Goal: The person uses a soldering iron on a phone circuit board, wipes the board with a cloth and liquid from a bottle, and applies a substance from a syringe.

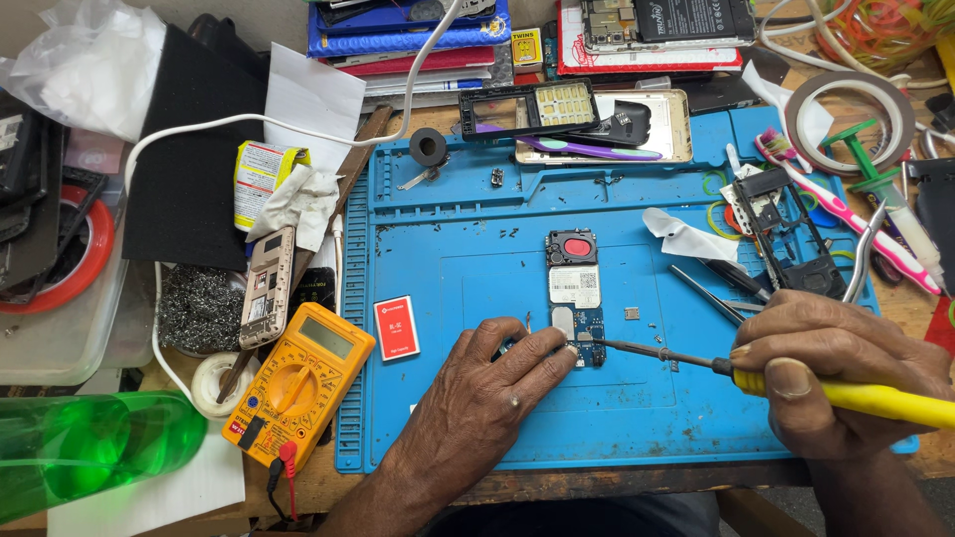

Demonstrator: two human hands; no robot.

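Soldering step judged in hand: small circuit board (575, 294) on blue mat (477, 418) is pinned by left hand (492, 383) fingers pressed together at its lower edge, yellow-handled iron (796, 383) clamped in right hand (846, 373) fingers, tip at board; steady tip placement req'd next.

A circuit board (574, 296) lies at the middle of the work mat (477, 418). A small card (396, 327) lies left of it, tweezers (708, 294) right of it. A multimeter (298, 383) overlaps the mat's left edge; a phone frame (528, 109) sits at its far edge.
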